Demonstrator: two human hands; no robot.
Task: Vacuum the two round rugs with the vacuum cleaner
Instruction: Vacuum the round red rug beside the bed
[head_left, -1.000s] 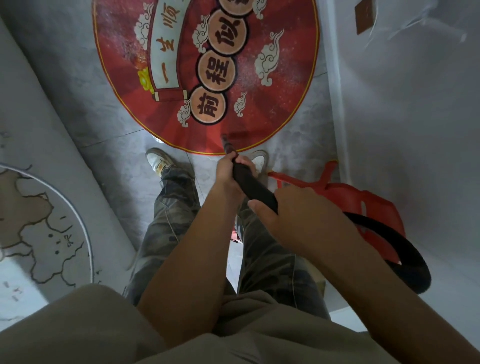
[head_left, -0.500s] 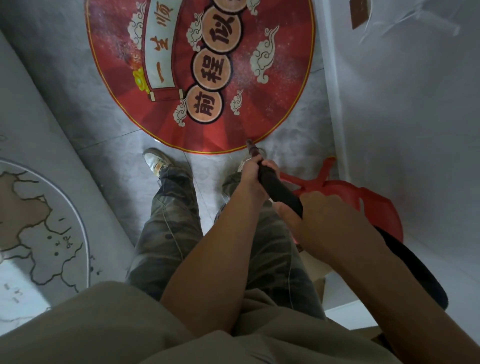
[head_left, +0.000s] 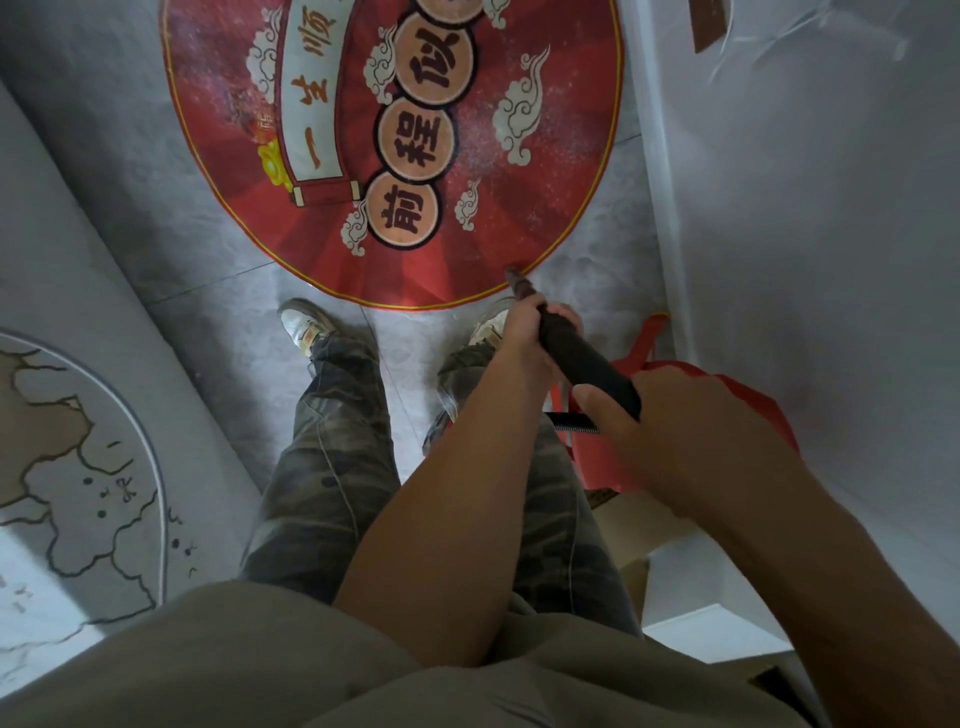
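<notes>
I see left hand (head_left: 524, 332) wrapped round front of dark wand (head_left: 582, 358) and right hand (head_left: 691, 415) gripping its rear end. Nozzle tip (head_left: 514, 278) at near edge of red rug (head_left: 545, 156); touching or just above, can't tell. Grey rug (head_left: 78, 467) well apart at left. Red vacuum body (head_left: 753, 410) on floor by wall, behind right hand. I judge wand stiff and light; spread two-hand hold steers tip well. Rug looks thin and flat, may ruck under suction. Ribbed hose (head_left: 571, 423) looks flexible, likely tugs body along.
</notes>
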